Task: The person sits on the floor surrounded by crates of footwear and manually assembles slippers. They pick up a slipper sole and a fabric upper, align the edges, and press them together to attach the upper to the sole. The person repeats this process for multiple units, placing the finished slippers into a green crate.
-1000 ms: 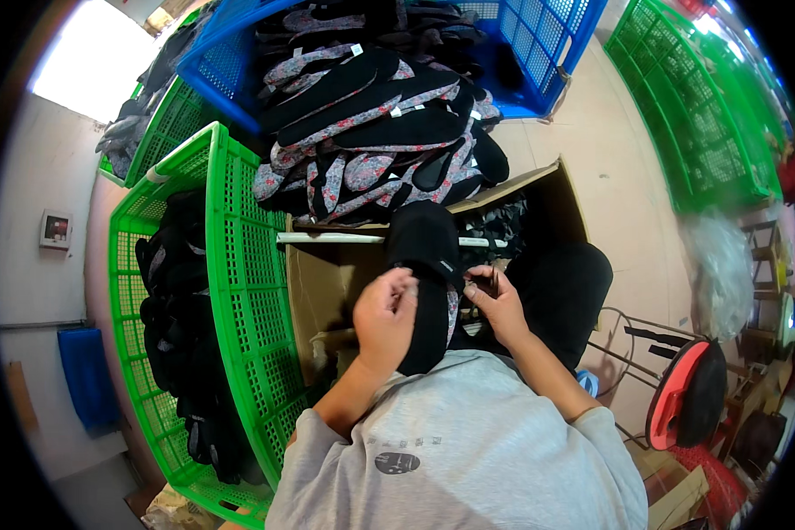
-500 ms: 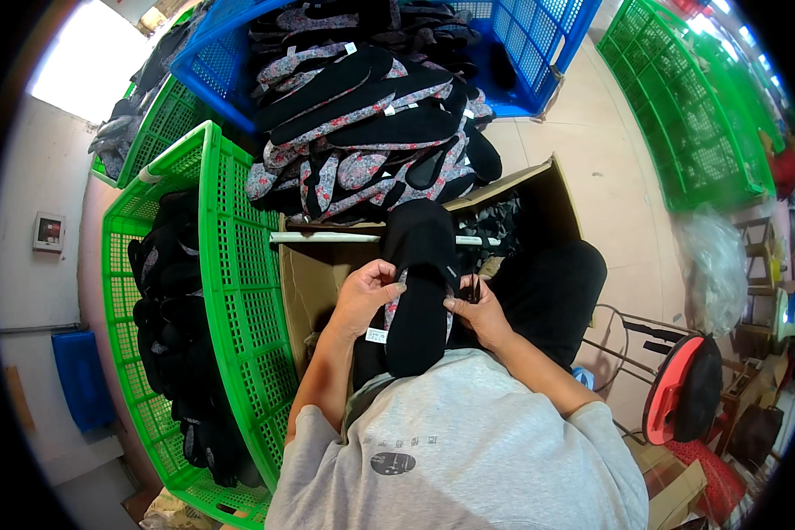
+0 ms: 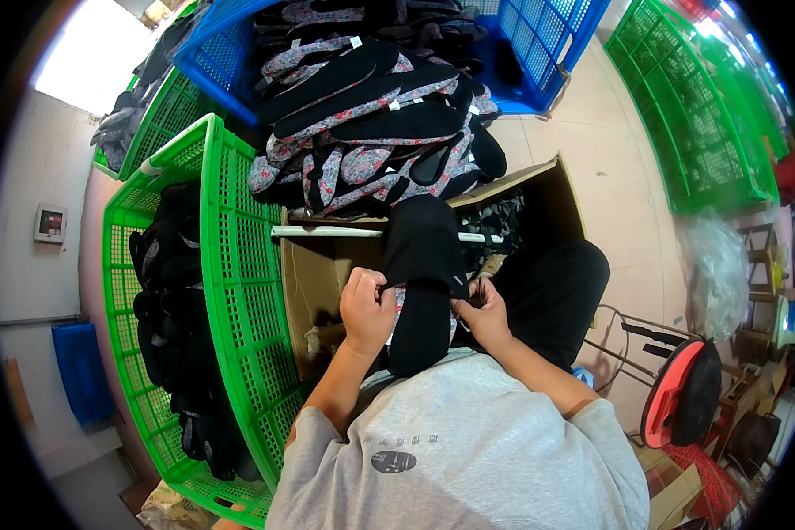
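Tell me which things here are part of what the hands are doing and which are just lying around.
In use: left hand and right hand holding the black insole; insole pile; cardboard box.
Lying about: green crate, blue crate, red stool, plastic bag.

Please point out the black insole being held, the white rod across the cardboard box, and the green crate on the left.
black insole (image 3: 424, 243), head view, on its upper black face.
white rod (image 3: 327, 231), head view, on its left stretch.
green crate (image 3: 238, 265), head view, on its right wall.
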### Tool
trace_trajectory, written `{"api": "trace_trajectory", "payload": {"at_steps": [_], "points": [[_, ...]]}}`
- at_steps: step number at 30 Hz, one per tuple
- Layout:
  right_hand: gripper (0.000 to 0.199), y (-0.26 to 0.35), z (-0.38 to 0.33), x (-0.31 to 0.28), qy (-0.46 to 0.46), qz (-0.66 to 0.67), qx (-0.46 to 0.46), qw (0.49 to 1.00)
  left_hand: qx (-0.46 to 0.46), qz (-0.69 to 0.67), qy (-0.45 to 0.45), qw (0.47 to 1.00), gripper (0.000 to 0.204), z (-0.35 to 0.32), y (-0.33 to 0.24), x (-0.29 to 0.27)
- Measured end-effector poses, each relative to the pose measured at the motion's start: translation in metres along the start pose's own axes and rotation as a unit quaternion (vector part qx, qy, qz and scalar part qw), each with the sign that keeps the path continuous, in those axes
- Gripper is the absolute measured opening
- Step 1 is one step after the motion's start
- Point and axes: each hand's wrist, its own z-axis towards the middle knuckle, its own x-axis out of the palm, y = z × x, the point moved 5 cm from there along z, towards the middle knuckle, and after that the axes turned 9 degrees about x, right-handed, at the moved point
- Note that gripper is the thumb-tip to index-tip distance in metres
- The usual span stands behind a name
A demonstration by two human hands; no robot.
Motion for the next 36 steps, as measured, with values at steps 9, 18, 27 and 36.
{"api": "trace_trajectory", "payload": {"at_steps": [9, 18, 27, 36], "points": [[0.018, 0.004, -0.001, 0.001, 0.067, 0.03, 0.095, 0.993, -0.11, -0.153, -0.117, 0.975, 0.019, -0.01, 0.032, 0.014], [0.042, 0.019, -0.014, 0.01, 0.184, 0.09, 0.075, 0.976, -0.311, -0.28, -0.327, 0.847, 0.013, -0.017, 0.057, 0.003], [0.052, 0.037, -0.016, 0.011, 0.157, 0.112, 0.093, 0.977, -0.314, -0.348, -0.281, 0.837, 0.027, -0.002, 0.029, 0.014], [0.05, 0.049, -0.018, 0.013, 0.128, 0.123, 0.095, 0.979, -0.379, -0.468, -0.233, 0.764, 0.04, 0.0, 0.02, 0.031]]}}
